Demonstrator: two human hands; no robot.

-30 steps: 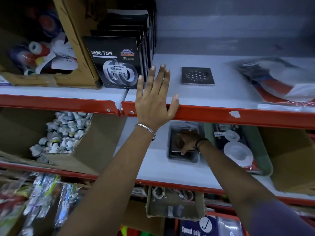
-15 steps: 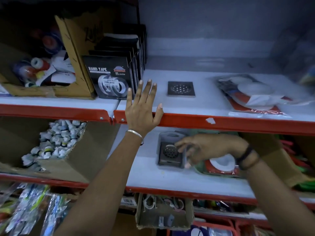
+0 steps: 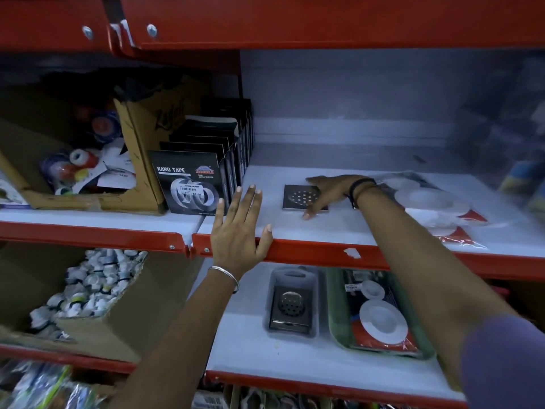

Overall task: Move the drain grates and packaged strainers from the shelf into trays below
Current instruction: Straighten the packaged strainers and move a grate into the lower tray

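Note:
A square metal drain grate (image 3: 298, 197) lies flat on the upper shelf (image 3: 324, 228). My right hand (image 3: 327, 193) rests on its right side, fingers spread around its edges, thumb at its near corner. My left hand (image 3: 239, 231) lies flat and open on the shelf's red front lip. Packaged strainers (image 3: 436, 208) in clear plastic lie on the same shelf to the right. On the shelf below, a grey tray (image 3: 315, 302) holds stacked grates (image 3: 290, 305), and a green tray (image 3: 337, 314) holds packaged strainers (image 3: 382, 315).
Black nano tape boxes (image 3: 188, 184) stand in a row left of the grate. A cardboard box (image 3: 88, 160) of tape rolls sits at the far left. Below it, another carton (image 3: 88, 293) holds small white fittings. A red shelf edge (image 3: 295, 22) hangs overhead.
My right hand has left the grey tray on the lower shelf and risen to the upper shelf, landing on the grate there. My left hand stays on the shelf lip.

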